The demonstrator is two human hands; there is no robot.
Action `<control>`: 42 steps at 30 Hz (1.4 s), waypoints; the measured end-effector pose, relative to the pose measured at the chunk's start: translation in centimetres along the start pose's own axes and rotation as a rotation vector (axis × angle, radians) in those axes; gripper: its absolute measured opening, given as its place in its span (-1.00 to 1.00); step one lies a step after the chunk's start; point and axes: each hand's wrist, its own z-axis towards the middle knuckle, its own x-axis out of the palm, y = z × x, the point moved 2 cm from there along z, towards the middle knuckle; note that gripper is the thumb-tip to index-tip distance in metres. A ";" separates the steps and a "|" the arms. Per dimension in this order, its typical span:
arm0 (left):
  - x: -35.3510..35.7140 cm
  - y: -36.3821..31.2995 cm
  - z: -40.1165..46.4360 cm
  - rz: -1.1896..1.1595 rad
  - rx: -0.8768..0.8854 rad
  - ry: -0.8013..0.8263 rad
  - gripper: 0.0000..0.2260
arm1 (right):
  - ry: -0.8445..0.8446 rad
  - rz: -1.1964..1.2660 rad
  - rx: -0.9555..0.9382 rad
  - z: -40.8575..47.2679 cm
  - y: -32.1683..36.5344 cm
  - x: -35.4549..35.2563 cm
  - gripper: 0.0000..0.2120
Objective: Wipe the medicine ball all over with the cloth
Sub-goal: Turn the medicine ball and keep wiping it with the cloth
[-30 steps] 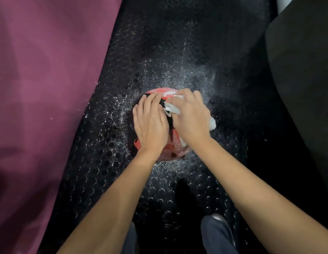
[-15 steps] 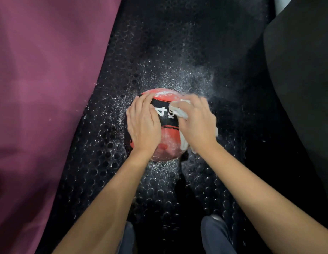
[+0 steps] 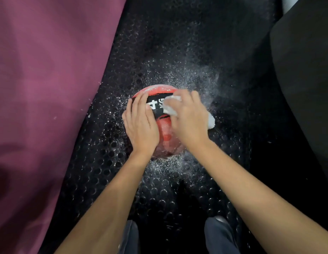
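Observation:
A red medicine ball (image 3: 165, 131) with a black band and white lettering sits on the black studded floor mat (image 3: 159, 52). White powder dusts the ball's top and the mat around it. My left hand (image 3: 141, 125) lies flat on the ball's left side, fingers straight and together. My right hand (image 3: 188, 121) grips a white cloth (image 3: 170, 105) and presses it on the ball's upper right; one end of the cloth sticks out past the hand at the right. The ball's right side is hidden under that hand.
A maroon fabric surface (image 3: 45, 107) fills the left side. A dark padded object (image 3: 306, 88) stands at the right. My knees in dark trousers (image 3: 220, 235) show at the bottom edge. White powder (image 3: 192, 77) is scattered on the mat beyond the ball.
The ball has turned so its black band with white lettering shows on top. My left hand shifted left on the ball, and my right hand with the cloth moved across the upper right.

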 end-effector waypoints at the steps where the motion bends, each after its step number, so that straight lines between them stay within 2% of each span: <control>1: 0.0 0.0 0.1 -0.005 -0.005 0.001 -0.48 | -0.019 -0.021 -0.089 -0.5 0.5 0.0 -0.76; 3: 0.0 0.2 0.1 -0.015 -0.005 0.016 -0.49 | -0.038 -0.041 -0.179 -1.1 -0.3 0.0 -0.78; 6: 0.2 0.1 -0.1 -0.018 0.015 0.008 -0.52 | -0.110 0.019 -0.024 -2.0 -2.6 -0.3 -0.68; 8: 0.4 -0.2 -0.2 -0.004 0.031 0.000 -0.53 | -0.141 0.011 0.019 -2.5 -1.7 -0.1 -0.70; 10: 0.5 -0.2 -0.2 0.006 0.041 0.006 -0.54 | -0.106 -0.034 -0.077 -2.4 0.3 0.4 -0.80; 13: 0.3 0.2 0.0 -0.012 0.031 0.031 -0.52 | -0.106 -0.070 -0.172 -2.4 -0.1 0.5 -0.78; 16: 0.0 0.5 -0.1 -0.026 0.028 0.010 -0.52 | -0.138 0.008 -0.053 -3.6 -2.7 0.1 -0.69; 18: 0.2 0.2 -0.1 -0.023 0.027 0.003 -0.53 | -0.146 -0.006 -0.025 -3.6 -1.9 0.4 -0.70; 21: 0.3 -0.2 -0.2 -0.014 0.061 0.023 -0.53 | -0.143 -0.071 -0.143 -2.7 0.7 1.0 -0.78; 23: 0.1 0.2 -0.1 -0.031 0.070 0.030 -0.52 | -0.133 -0.085 -0.201 -2.9 0.2 0.9 -0.75; 28: -0.1 0.4 -0.2 -0.042 0.069 0.006 -0.54 | -0.172 0.009 0.001 -4.2 -2.4 0.4 -0.67; 33: -0.8 1.2 0.1 0.009 0.115 0.062 -0.54 | -0.127 0.027 -0.061 -3.7 0.2 0.8 -0.68; 37: -0.7 -0.5 0.2 0.040 0.018 0.043 -0.55 | -0.123 0.069 -0.065 -4.5 0.2 0.6 -0.66; 42: 0.4 -1.3 -0.1 0.168 0.124 0.044 -0.54 | -0.044 0.080 0.022 -3.1 -0.8 -0.2 -0.71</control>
